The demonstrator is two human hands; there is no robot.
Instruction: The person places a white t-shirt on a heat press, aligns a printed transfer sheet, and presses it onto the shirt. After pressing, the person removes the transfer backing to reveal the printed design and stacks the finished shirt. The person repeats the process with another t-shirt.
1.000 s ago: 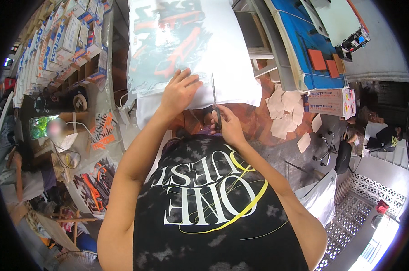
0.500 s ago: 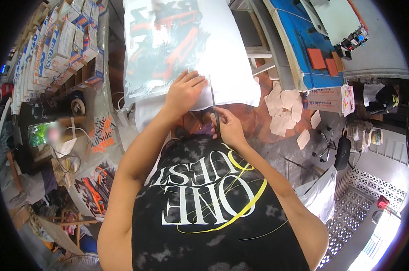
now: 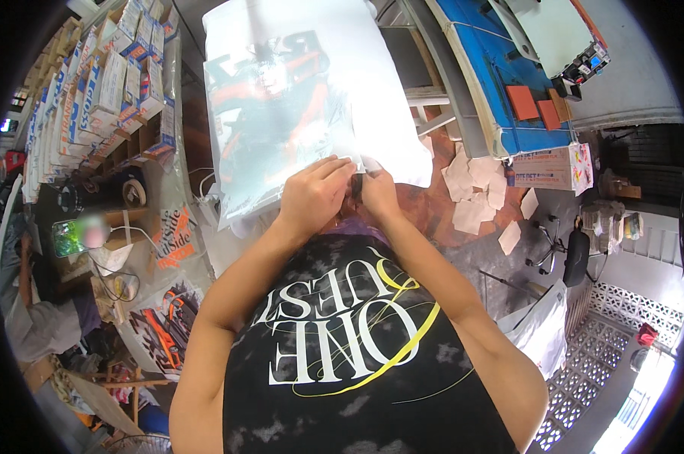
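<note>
A clear plastic film sheet [image 3: 243, 178] with a dark and orange print lies over white fabric [image 3: 398, 113] spread on a raised surface. Its lower left corner hangs past the fabric's near edge. My left hand [image 3: 315, 198] is closed on the near edge of the film, fingers pressed together. Right beside it, my right hand [image 3: 380, 197] is closed too, its fingertips at the film's near right corner. A dark piece of the scissors [image 3: 355, 184] shows between the hands; their blades are hidden.
Long film boxes [image 3: 107, 91] stand stacked at the left, near a lit phone [image 3: 69, 237]. Pale paper pieces [image 3: 474, 189] litter the floor at right. Beyond them are a blue-topped table [image 3: 478, 53] with orange blocks [image 3: 521, 102], and a black-seated chair [image 3: 576, 253].
Both hands have come closer together at the film's near right corner. The scissors, upright with a long blade showing before, are now mostly hidden. The film has shifted toward me.
</note>
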